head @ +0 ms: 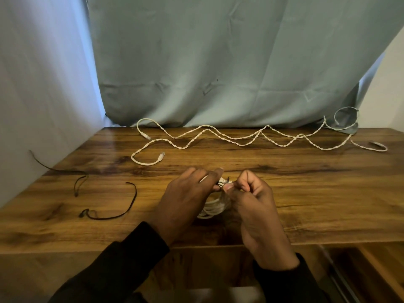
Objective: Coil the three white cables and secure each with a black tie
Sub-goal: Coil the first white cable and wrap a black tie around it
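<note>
A coiled white cable [213, 208] rests on the wooden table [306, 193] near its front edge, between my hands. My left hand [185, 200] grips the top of the coil. My right hand [251, 200] pinches a short black tie [228, 179] at the same spot on the coil. Two more white cables [218, 136] lie uncoiled in long zigzags across the back of the table. Two loose black ties lie at the left: one curved [122, 212], one bent against the wall [76, 182].
A grey-blue cloth [218, 73] hangs behind the table. A white wall [43, 106] closes the left side. The table's front edge runs just below my wrists, with a lower wooden surface [371, 270] beneath at the right.
</note>
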